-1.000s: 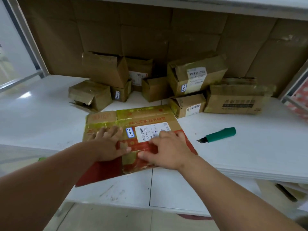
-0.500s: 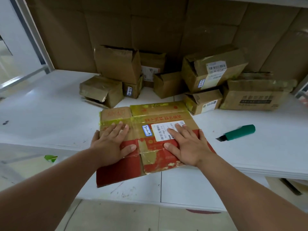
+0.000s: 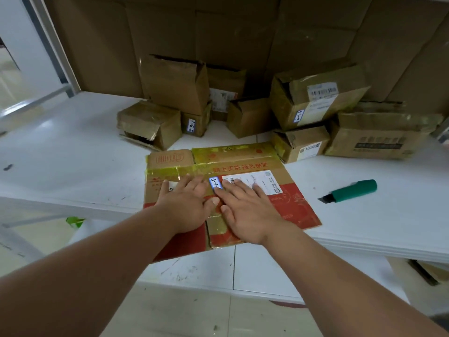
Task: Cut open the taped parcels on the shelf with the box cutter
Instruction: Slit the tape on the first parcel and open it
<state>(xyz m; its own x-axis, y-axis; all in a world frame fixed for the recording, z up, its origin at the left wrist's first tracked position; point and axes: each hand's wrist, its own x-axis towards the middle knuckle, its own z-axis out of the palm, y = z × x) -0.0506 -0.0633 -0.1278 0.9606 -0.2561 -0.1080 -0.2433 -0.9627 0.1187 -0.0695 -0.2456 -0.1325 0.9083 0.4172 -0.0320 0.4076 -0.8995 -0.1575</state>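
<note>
Both hands flat on the flattened red-and-tan parcel at the near edge of the shelf. Left hand and right hand lie side by side, fingers straight, pressing, grasping nothing. Box cutter lies untouched to the right, blade showing. Far cartons mostly gape open; one flat carton at far right looks taped shut, so probably work remains.

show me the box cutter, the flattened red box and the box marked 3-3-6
box cutter (image 3: 354, 190), head view, on its green handle
flattened red box (image 3: 295, 203), head view, on its bare red panel right of the hands
box marked 3-3-6 (image 3: 198, 122), head view, on its front face
</note>
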